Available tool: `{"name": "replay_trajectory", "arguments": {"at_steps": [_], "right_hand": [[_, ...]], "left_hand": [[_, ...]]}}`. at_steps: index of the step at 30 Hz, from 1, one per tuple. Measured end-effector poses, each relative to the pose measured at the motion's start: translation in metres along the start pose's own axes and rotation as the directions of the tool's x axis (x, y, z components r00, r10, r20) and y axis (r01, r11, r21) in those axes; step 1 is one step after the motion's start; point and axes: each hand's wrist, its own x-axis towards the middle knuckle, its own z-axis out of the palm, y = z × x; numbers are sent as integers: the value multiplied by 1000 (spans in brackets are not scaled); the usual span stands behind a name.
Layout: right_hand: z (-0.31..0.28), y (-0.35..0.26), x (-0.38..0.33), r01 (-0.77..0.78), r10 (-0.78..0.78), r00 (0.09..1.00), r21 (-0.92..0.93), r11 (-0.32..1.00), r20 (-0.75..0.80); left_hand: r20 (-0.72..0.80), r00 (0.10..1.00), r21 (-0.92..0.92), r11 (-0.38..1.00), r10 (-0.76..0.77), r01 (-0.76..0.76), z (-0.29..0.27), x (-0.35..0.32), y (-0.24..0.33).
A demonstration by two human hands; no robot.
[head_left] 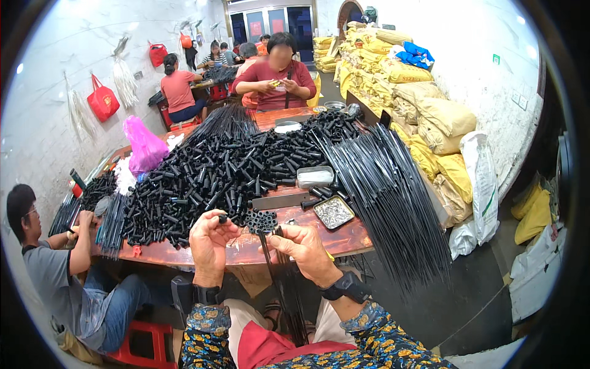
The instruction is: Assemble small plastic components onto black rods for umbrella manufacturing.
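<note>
My left hand point(211, 241) pinches a small black tubular piece point(222, 218) between thumb and fingertips, just above the table's near edge. Beside it, my right hand point(305, 247) is closed around a bundle of thin black rods point(284, 295) that hang down between my knees. A cluster of black tube ends point(261, 221) sits at the top of that bundle, close to the left hand's fingers. Beyond my hands lies a big heap of black tubular parts point(209, 169). A flat metal blade or bar point(279, 201) rests in front of the heap.
A square tin of small silvery parts point(334, 213) and a clear container point(315, 177) stand on the red-brown table point(236, 255). Long black rods point(393, 203) overhang its right side. Co-workers sit at the left point(61, 270) and across point(279, 80). Yellow sacks point(424, 111) line the right wall.
</note>
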Motion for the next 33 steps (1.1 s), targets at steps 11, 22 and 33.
{"name": "replay_trajectory", "arguments": {"at_steps": [11, 22, 33], "right_hand": [[10, -23, -17, -7, 5, 999, -66, 998, -33], [38, -20, -23, 59, -59, 998, -97, 994, 1], [38, -26, -24, 86, -86, 996, -174, 981, 10]], "left_hand": [[280, 960, -11, 999, -29, 34, 38, -13, 3], [345, 934, -26, 993, -96, 111, 61, -40, 14], [384, 912, 8, 989, -142, 150, 56, -52, 15]]}}
